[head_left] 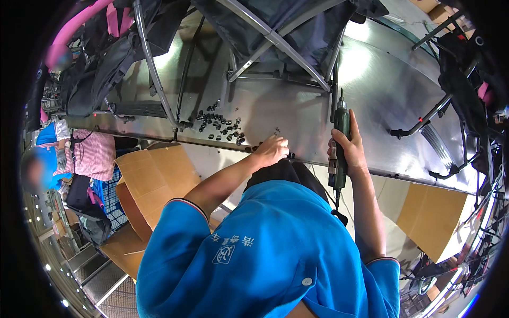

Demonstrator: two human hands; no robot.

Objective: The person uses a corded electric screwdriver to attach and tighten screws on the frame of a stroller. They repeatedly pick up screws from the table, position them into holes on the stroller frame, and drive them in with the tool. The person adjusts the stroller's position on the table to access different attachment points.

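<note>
My right hand (351,149) is wrapped round a dark green electric screwdriver (342,127), held upright with its bit toward the far side of the bench. At the bench's near edge my left hand (272,151) has its fingers curled and pressed together; what they hold, if anything, is too small to make out. A few tiny dark pieces (277,130) lie just beyond it. Left of that hand, several small black plastic parts (217,123) are scattered on the metal bench (265,106). Ahead stands a folding frame with crossed grey tubes (273,37) and dark fabric.
More frames with dark fabric stand on the bench at left (151,63) and right (445,100). Cardboard boxes sit below the near edge, a large open one (159,175) at left and another (432,217) at right. A person (50,153) in blue is at the far left.
</note>
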